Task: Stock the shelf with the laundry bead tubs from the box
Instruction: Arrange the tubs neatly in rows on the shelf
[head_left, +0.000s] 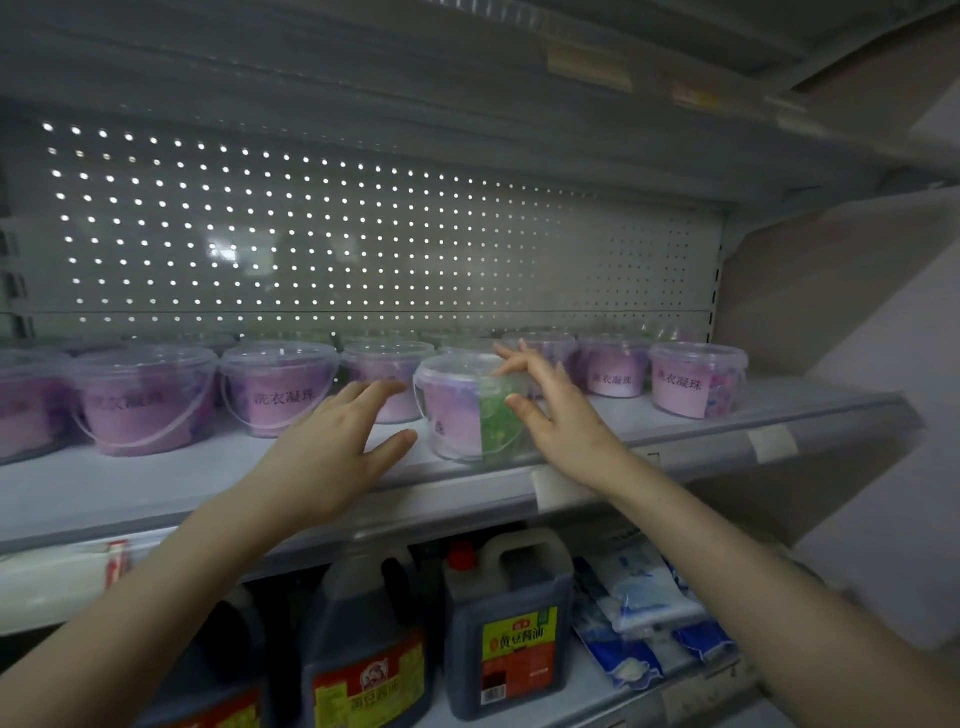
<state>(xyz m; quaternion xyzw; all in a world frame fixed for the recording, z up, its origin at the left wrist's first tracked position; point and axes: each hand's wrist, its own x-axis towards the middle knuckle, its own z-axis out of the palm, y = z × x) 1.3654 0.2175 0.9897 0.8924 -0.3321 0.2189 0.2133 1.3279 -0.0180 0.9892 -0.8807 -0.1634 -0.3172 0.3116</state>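
Observation:
A clear laundry bead tub (462, 410) with a pink label and green beads stands near the front edge of the grey shelf (156, 488). My right hand (550, 410) lies against its right side, fingers spread and straight over lid and wall. My left hand (337, 441) hovers just left of the tub with straight fingers, not clearly touching it. A row of several like tubs (280, 387) with pink labels lines the shelf behind, from far left to far right (696, 379). The box is not in view.
A perforated back panel (363, 244) closes the shelf behind the tubs. Another shelf board hangs overhead. On the shelf below stand dark soy sauce jugs (511, 623) and blue-white bags (644, 613). A slanted panel bounds the right side.

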